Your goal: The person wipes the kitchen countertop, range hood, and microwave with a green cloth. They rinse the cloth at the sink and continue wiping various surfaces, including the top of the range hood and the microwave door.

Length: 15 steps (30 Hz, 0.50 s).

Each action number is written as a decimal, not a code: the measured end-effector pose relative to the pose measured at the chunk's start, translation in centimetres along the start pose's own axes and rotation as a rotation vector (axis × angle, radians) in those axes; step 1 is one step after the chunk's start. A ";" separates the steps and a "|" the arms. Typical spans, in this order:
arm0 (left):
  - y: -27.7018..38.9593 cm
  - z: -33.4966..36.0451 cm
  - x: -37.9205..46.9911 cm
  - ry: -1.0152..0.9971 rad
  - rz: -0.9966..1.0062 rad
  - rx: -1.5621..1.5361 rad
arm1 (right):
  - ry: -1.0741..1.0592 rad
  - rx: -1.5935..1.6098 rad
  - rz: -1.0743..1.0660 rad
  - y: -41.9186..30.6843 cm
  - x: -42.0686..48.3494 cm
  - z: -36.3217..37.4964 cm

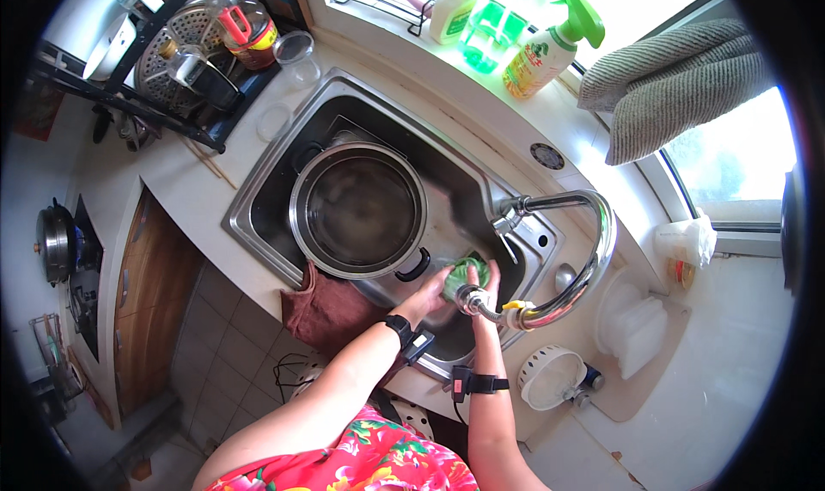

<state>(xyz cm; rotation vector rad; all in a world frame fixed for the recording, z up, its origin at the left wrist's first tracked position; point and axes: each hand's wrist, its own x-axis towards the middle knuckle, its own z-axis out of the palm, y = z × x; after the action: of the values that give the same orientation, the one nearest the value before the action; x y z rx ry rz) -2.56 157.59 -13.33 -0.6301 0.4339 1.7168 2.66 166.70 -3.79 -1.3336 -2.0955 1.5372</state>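
Note:
Over the right part of the steel sink point(445, 223), my left hand point(433, 292) and my right hand point(488, 288) are closed around a green object point(464, 273) from both sides. It is blurred and partly covered by fingers, so I cannot tell whether it is a leafy vegetable or a green vessel. The spray head point(469, 298) of the chrome faucet point(602, 233) hangs just over the hands and hides part of the right one. A large steel pot point(361, 211) with liquid in it stands in the left part of the sink, one black handle point(414, 265) towards the hands.
A brown cloth point(329, 314) drapes over the sink's front edge. Spray bottles point(541, 59) line the windowsill. At the right are a white basket point(548, 378) and white plastic containers point(635, 327). A black rack point(193, 127) with sauce bottles stands at the left.

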 end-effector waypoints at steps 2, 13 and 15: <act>0.0 0.0 0.2 0.106 0.034 0.009 | 0.184 0.045 -0.169 -1.4 0.8 -0.7; 1.0 0.4 -2.3 0.273 0.075 0.116 | -0.008 -0.586 -0.838 -12.2 3.8 -4.7; 1.0 0.5 -2.1 0.393 0.054 0.127 | -0.103 -0.644 -0.901 -13.4 4.4 -4.3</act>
<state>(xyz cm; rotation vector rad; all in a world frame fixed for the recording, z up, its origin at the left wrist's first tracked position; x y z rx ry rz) -3.30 156.09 -11.67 -0.8725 0.8354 1.6005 -4.28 172.26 8.00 -0.2556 -2.7826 0.5810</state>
